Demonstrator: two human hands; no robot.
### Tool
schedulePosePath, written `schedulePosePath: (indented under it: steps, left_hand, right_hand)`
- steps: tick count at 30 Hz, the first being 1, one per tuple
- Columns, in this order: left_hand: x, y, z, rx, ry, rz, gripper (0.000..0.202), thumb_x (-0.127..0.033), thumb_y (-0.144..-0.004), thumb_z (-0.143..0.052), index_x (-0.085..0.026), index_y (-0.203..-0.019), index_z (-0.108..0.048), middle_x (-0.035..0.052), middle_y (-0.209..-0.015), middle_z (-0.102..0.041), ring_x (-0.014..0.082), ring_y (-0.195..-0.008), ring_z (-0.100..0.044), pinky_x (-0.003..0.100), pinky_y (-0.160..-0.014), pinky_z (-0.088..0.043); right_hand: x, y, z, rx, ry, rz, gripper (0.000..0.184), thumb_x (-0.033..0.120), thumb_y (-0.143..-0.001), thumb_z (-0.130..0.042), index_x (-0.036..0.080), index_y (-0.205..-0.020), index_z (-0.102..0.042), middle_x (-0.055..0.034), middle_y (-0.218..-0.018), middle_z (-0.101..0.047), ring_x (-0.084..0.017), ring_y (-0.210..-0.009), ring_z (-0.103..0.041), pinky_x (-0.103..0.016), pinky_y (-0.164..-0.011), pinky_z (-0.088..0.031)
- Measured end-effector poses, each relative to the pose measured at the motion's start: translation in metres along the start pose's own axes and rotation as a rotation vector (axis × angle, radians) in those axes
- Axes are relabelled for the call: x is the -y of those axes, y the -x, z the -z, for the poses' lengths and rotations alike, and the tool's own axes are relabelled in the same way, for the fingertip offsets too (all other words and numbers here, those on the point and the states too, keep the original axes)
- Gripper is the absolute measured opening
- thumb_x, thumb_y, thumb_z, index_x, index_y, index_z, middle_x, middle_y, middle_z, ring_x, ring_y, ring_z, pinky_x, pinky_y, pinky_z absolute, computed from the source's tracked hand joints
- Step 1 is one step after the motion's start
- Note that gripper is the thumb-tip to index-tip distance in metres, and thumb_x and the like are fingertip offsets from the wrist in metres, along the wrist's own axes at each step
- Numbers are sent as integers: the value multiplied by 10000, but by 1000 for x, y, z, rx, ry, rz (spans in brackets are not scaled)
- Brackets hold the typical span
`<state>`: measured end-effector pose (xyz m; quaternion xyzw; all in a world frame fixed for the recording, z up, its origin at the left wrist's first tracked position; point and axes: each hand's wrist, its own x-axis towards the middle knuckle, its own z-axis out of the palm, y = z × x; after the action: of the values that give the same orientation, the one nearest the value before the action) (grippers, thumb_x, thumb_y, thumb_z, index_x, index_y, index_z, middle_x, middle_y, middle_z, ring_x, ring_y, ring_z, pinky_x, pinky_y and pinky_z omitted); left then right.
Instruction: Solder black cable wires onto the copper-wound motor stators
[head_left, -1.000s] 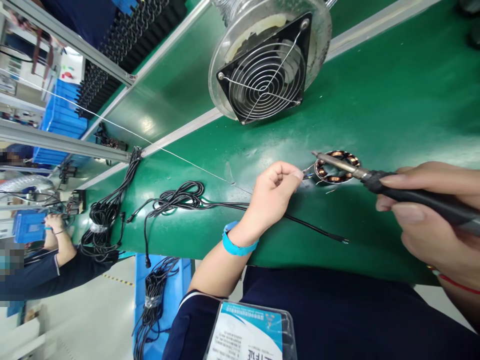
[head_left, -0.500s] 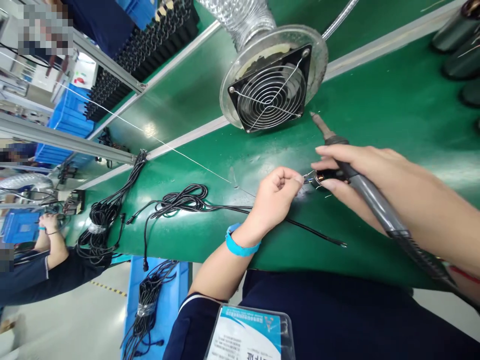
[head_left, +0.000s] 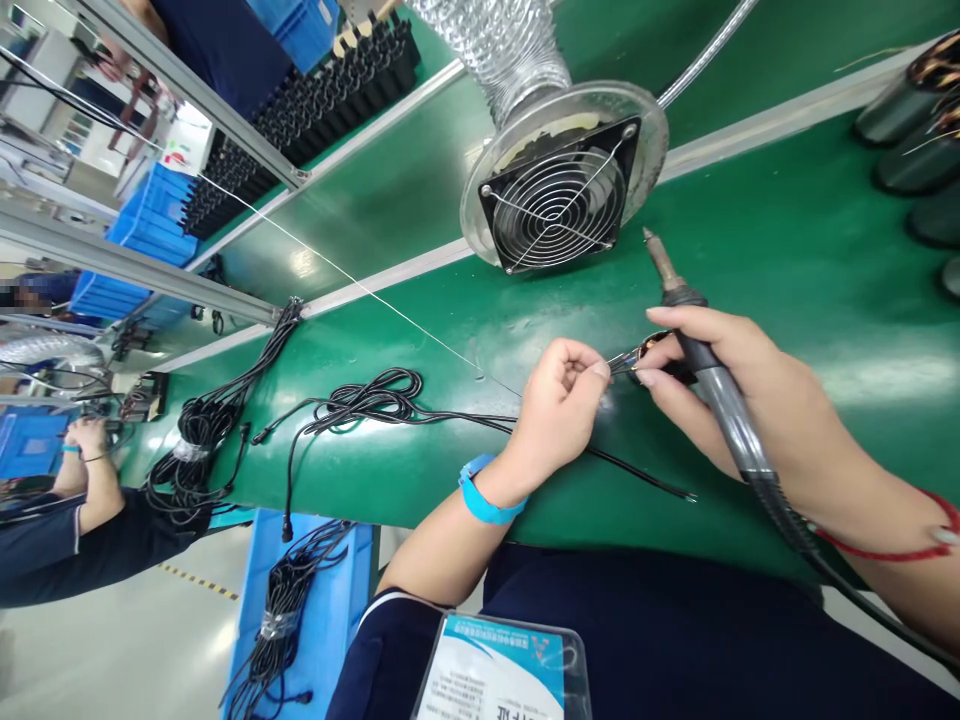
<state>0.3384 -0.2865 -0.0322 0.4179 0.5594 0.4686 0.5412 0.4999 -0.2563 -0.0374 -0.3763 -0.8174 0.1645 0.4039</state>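
Observation:
My left hand (head_left: pixel 562 405) is closed in a pinch on thin wires (head_left: pixel 621 364). They come out of a small dark cylindrical part with copper inside (head_left: pixel 655 344), partly hidden by my right fingers. A soldering iron (head_left: pixel 721 395) lies in the grip of my right hand (head_left: pixel 780 390), its tip pointing up and away from the wires. The thumb and a finger of that hand also touch the cylindrical part. A fine pale wire (head_left: pixel 390 303) stretches from the upper left down to my left hand. Below that hand, a black cable (head_left: pixel 641 470) with a stripped end rests on the green bench (head_left: pixel 420 480).
A fan with a wire guard (head_left: pixel 553 215) on a foil duct (head_left: pixel 517 50) stands ahead. Coiled black cables (head_left: pixel 375 397) and a cable bundle (head_left: pixel 199 425) lie left; dark cylinders (head_left: pixel 904 110) stand far right. A blue bin (head_left: pixel 356 590) sits below the bench. A co-worker's hands (head_left: pixel 90 440) show left.
The soldering iron's tip has tilted slightly more upright, with my right hand turned around it. My left hand keeps its pinch on the wires. The whole view has shifted a little.

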Motion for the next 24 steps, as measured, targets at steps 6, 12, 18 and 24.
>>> schedulePosePath:
  steps: [6, 12, 18, 24]
  left_hand:
    - [9, 1, 4, 37, -233, -433, 97, -220, -910, -602, -180, -822, -594, 50, -941, -635, 125, -840, -590, 244, -698, -497]
    - [2, 2, 6, 34, -376, -440, 104, -140, -866, -601, -175, -769, -587, 21, -817, -601, 97, -703, -528, 226, -636, -464]
    - [4, 3, 3, 62, -199, -149, 98, -100, -788, -643, -153, -721, -596, 5, -827, -583, 51, -625, -479, 190, -566, -417]
    - [2, 5, -3, 56, -40, -5, 134, -115, -767, -664, -147, -672, -575, -12, -819, -586, 22, -566, -480, 184, -532, -407]
  right_hand:
    - [-5, 3, -4, -20, -111, -49, 400, 272, -954, -592, 233, -1343, -510, 1, -899, -669, -162, -855, -664, -300, -812, -507]
    - [-8, 2, 0, 6, -98, -58, 373, 338, -980, -555, 250, -1342, -535, -8, -907, -686, -174, -842, -684, -327, -795, -545]
    - [9, 14, 30, -77, 93, -178, 330, 357, -1014, -553, 305, -1338, -587, -33, -1043, -730, -188, -977, -702, -328, -830, -568]
    - [0, 60, 40, -114, -91, -277, 221, 506, -951, -619, 288, -978, -642, -56, -821, -678, -184, -686, -673, -328, -590, -527]
